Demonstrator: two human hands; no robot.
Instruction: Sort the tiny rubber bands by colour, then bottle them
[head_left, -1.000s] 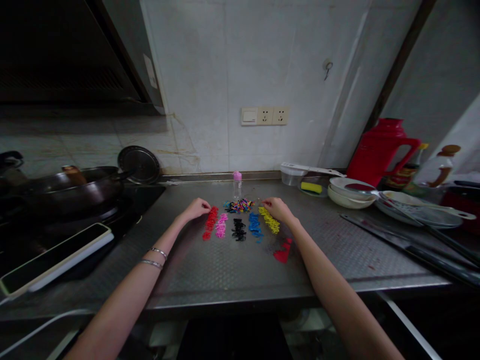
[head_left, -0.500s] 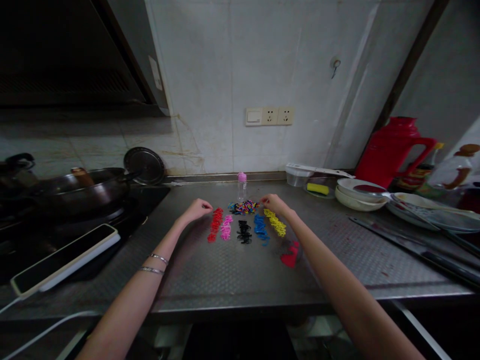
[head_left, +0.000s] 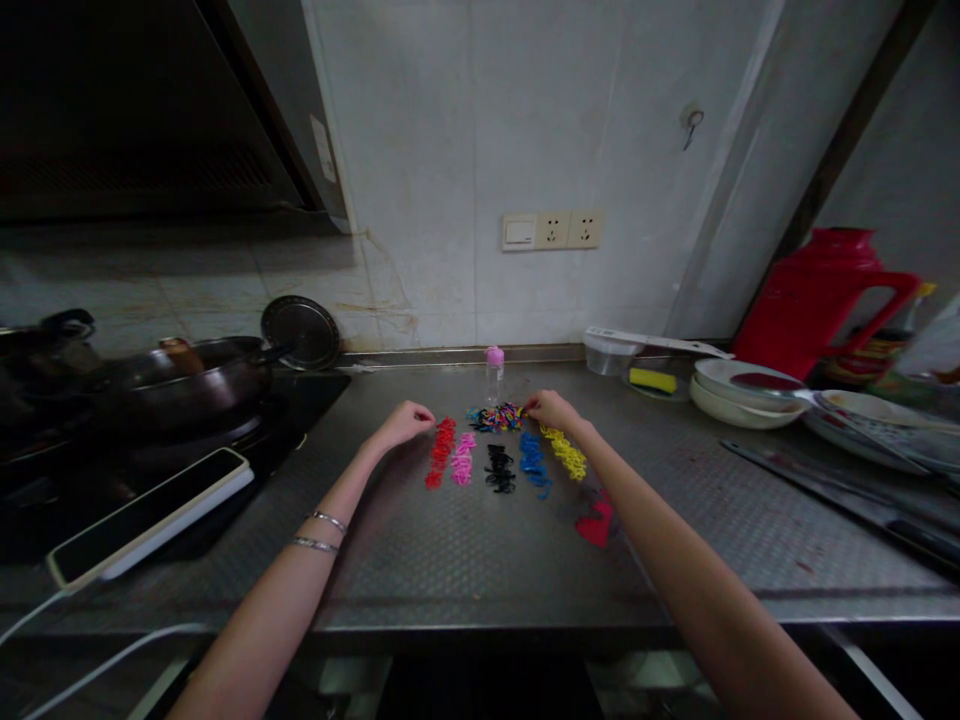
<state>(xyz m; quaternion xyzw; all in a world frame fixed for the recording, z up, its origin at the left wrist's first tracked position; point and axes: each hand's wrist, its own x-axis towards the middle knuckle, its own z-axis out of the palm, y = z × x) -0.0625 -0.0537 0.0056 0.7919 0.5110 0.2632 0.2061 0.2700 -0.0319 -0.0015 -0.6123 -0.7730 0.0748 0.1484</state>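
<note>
Small, bright bands that look like rubber bands lie in separate heaps: red (head_left: 441, 453), pink (head_left: 463, 459), black (head_left: 500, 469), blue (head_left: 534, 464) and yellow (head_left: 564, 454). Behind them is a mixed-colour pile of bands (head_left: 496, 418). My left hand (head_left: 405, 424), fingers pinched together, hovers at the far left end of the red heap. At the right end of the mixed pile, my right hand (head_left: 553, 410) has its fingertips closed, just beyond the yellow heap. Whatever either pinch holds is too small to make out. A clear bottle with a pink cap (head_left: 495, 375) stands behind the pile.
A red heart-shaped piece (head_left: 595, 524) lies by my right forearm. On the right are a yellow sponge (head_left: 652, 381), bowls (head_left: 742, 405), a knife (head_left: 817, 495) and a red thermos (head_left: 814, 300). Leftward, a phone-like device (head_left: 150, 515) and a pan (head_left: 199, 375) sit by the stove.
The view has turned slightly left, so everything appears a little further right. Both hands stay near the same heaps, with their fingers still pinched.
</note>
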